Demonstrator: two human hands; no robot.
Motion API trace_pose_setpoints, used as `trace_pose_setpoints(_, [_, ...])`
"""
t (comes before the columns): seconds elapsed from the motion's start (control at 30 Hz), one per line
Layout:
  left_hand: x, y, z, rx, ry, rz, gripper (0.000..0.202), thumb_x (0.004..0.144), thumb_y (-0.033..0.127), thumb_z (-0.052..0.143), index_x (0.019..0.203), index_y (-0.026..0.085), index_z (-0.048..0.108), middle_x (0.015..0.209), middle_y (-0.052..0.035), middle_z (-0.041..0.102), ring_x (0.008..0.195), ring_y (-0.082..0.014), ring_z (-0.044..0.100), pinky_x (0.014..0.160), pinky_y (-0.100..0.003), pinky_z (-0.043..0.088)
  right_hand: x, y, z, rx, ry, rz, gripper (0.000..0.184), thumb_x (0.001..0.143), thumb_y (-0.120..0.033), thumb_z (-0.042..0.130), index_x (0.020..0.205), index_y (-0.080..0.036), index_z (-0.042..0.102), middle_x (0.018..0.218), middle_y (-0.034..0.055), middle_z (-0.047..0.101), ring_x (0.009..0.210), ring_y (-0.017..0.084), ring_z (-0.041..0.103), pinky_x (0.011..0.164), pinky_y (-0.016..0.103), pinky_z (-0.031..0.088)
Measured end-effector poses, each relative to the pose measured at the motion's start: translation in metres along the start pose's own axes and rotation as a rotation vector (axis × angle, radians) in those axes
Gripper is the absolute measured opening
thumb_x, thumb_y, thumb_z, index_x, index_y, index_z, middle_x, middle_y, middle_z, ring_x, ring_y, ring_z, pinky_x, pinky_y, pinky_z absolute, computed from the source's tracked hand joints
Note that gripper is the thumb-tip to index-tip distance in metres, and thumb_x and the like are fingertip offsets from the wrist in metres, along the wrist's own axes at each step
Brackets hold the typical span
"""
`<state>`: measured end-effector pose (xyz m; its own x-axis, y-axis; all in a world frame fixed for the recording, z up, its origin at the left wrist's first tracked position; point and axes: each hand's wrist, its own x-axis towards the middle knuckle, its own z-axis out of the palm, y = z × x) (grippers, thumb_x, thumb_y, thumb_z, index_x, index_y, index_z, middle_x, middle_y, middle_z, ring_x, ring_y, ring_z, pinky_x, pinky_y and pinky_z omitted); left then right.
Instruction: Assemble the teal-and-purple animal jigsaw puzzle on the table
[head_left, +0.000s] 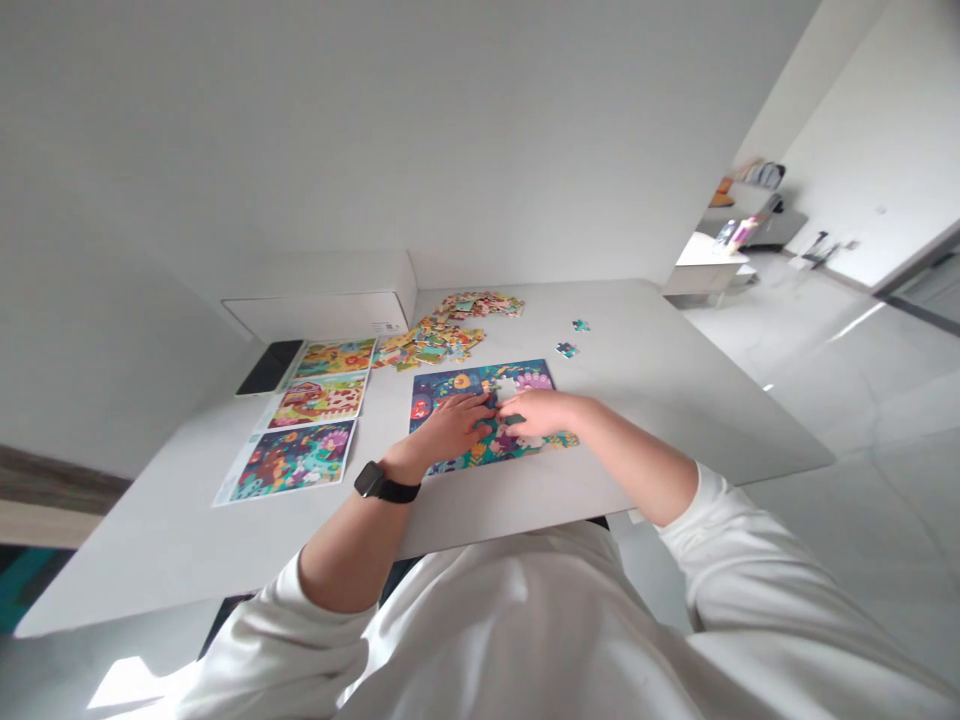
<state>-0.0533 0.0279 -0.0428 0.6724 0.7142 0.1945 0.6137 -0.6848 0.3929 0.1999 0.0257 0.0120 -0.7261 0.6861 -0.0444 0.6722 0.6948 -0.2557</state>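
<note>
A mostly assembled jigsaw puzzle (437, 384) in blue and purple lies on the table below both hands. A gap in its upper middle shows the bare grey tabletop. My left hand (454, 424) rests on the puzzle's left and middle part, fingers stretched out and thumb apart. From the right, my right hand (541, 411) reaches onto the puzzle beside the gap. Its fingers are bent down and closed around a puzzle piece (515, 420), mostly covered by the hand. The fingertips of both hands nearly meet. Two loose teal puzzle pieces (567, 350) lie beyond the puzzle's right corner.
Three printed reference pictures (292, 460) lie in a column at left, beside a dark phone (270, 368). Heaps of yellow and pink puzzle pieces (431, 343) sit behind the puzzle. A white box (319, 314) stands against the wall. The table's front edge (525, 530) is close to my body.
</note>
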Motion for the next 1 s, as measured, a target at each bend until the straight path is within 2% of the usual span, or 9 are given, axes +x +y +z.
trace_pose_setpoints(0.07, [0.0, -0.004, 0.001, -0.007, -0.005, -0.002, 0.036, 0.102, 0.038, 0.062, 0.131, 0.03, 0.082, 0.158, -0.0102, 0.066, 0.147, -0.0347, 0.06, 0.13, -0.056, 0.043, -0.003, 0.021, -0.012, 0.128, 0.024, 0.034, 0.042, 0.094, -0.032, 0.08, 0.136, -0.027, 0.08, 0.131, 0.0061, 0.083, 0.116, 0.027, 0.079, 0.101, 0.033, 0.06])
trace_pose_setpoints(0.1, [0.0, -0.005, 0.001, -0.004, -0.014, -0.005, 0.037, 0.103, 0.039, 0.06, 0.132, 0.029, 0.082, 0.159, -0.0098, 0.065, 0.147, -0.0344, 0.06, 0.13, -0.056, 0.042, -0.004, 0.035, -0.019, 0.178, 0.071, 0.096, 0.043, 0.095, -0.032, 0.079, 0.138, -0.027, 0.079, 0.132, 0.0064, 0.082, 0.117, 0.027, 0.079, 0.103, 0.034, 0.06])
trace_pose_setpoints(0.23, [-0.001, -0.005, 0.0, 0.025, -0.056, -0.02, 0.043, 0.106, 0.047, 0.056, 0.137, 0.028, 0.08, 0.165, -0.0099, 0.06, 0.152, -0.0364, 0.056, 0.131, -0.059, 0.04, -0.011, 0.101, -0.038, 0.229, 0.387, 0.501, 0.038, 0.098, -0.026, 0.072, 0.135, -0.026, 0.079, 0.13, 0.0072, 0.083, 0.118, 0.023, 0.079, 0.109, 0.034, 0.057])
trace_pose_setpoints(0.3, [-0.002, -0.003, -0.002, 0.024, -0.061, -0.025, 0.045, 0.105, 0.05, 0.057, 0.136, 0.028, 0.08, 0.165, -0.0104, 0.06, 0.151, -0.0377, 0.055, 0.13, -0.06, 0.041, -0.017, 0.13, -0.037, 0.215, 0.489, 0.74, 0.04, 0.1, -0.023, 0.067, 0.139, -0.023, 0.077, 0.128, 0.0086, 0.083, 0.118, 0.022, 0.078, 0.108, 0.033, 0.057])
trace_pose_setpoints(0.4, [-0.002, 0.0, -0.003, -0.014, -0.038, -0.025, 0.042, 0.105, 0.046, 0.055, 0.132, 0.029, 0.082, 0.162, -0.0102, 0.063, 0.148, -0.0369, 0.058, 0.129, -0.059, 0.043, -0.026, 0.158, -0.023, 0.167, 0.563, 0.942, 0.04, 0.102, -0.025, 0.064, 0.141, -0.02, 0.075, 0.129, 0.0119, 0.082, 0.123, 0.025, 0.076, 0.11, 0.035, 0.055])
trace_pose_setpoints(0.53, [0.0, 0.007, -0.004, -0.12, 0.099, -0.032, 0.042, 0.105, 0.031, 0.048, 0.131, 0.026, 0.08, 0.151, -0.0099, 0.071, 0.14, -0.0309, 0.066, 0.124, -0.052, 0.05, -0.031, 0.172, -0.003, 0.124, 0.504, 0.952, 0.045, 0.1, -0.031, 0.071, 0.142, -0.016, 0.073, 0.126, 0.0154, 0.081, 0.121, 0.027, 0.075, 0.107, 0.034, 0.055])
trace_pose_setpoints(0.7, [0.002, 0.014, -0.008, -0.189, 0.246, -0.086, 0.043, 0.103, 0.02, 0.045, 0.133, 0.022, 0.075, 0.136, -0.012, 0.075, 0.13, -0.0285, 0.07, 0.118, -0.047, 0.055, -0.023, 0.178, 0.006, 0.044, 0.482, 0.935, 0.036, 0.098, -0.04, 0.074, 0.126, -0.019, 0.082, 0.128, 0.018, 0.077, 0.115, 0.029, 0.075, 0.103, 0.036, 0.055])
trace_pose_setpoints(0.87, [0.0, 0.016, -0.011, -0.197, 0.305, -0.164, 0.04, 0.102, 0.021, 0.047, 0.132, 0.022, 0.074, 0.129, -0.011, 0.076, 0.124, -0.0277, 0.071, 0.112, -0.043, 0.057, -0.018, 0.181, 0.009, 0.112, 0.514, 0.943, 0.029, 0.087, -0.04, 0.084, 0.11, -0.022, 0.083, 0.127, 0.0148, 0.076, 0.112, 0.028, 0.075, 0.1, 0.036, 0.056])
trace_pose_setpoints(1.0, [-0.001, 0.016, -0.012, -0.202, 0.351, -0.203, 0.037, 0.101, 0.024, 0.05, 0.129, 0.021, 0.075, 0.124, -0.0108, 0.077, 0.119, -0.0277, 0.072, 0.105, -0.041, 0.059, -0.019, 0.18, 0.011, 0.32, 0.603, 0.866, 0.022, 0.078, -0.03, 0.088, 0.093, -0.022, 0.074, 0.103, 0.0067, 0.08, 0.097, 0.022, 0.076, 0.093, 0.034, 0.058])
